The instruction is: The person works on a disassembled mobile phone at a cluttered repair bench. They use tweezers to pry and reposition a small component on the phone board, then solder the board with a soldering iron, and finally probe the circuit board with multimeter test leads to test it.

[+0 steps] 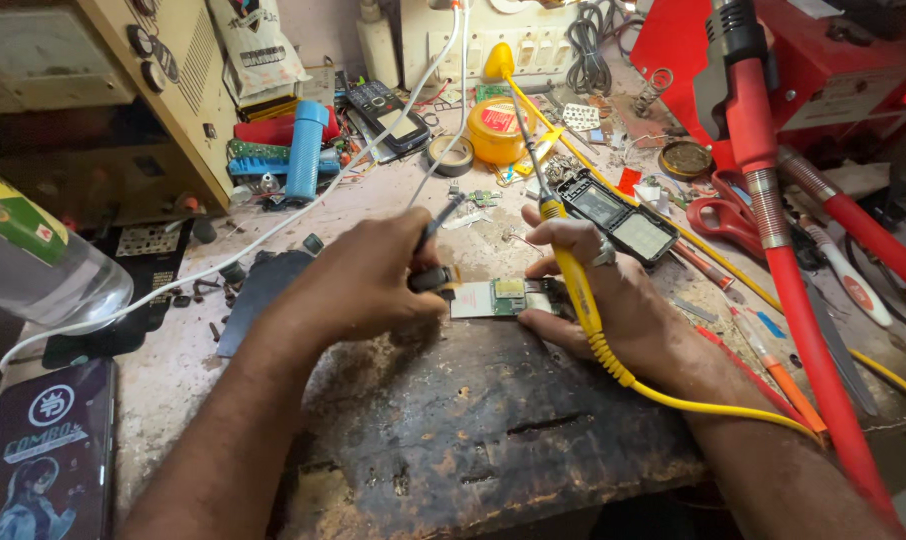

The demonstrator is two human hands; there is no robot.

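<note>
My left hand (358, 285) is closed around a dark tool (435, 232) with a slim shaft that sticks up and to the right; its tip end is hidden in my fist. My right hand (598, 290) grips a yellow soldering iron (571, 270) with a yellow cable trailing to the right. A ring shows on one finger. Between both hands lies a small green circuit board (500, 297) on a worn dark wooden block (473, 420). My right fingers press on the board's right end.
A phone frame with two windows (618, 218) lies behind my right hand. A red hot-air handle and hose (773, 220) cross the right side. Red scissors (718, 222), a yellow tin (495, 130), a blue cylinder (305, 150), a plastic bottle (33, 265) and a phone (48, 455) stand around.
</note>
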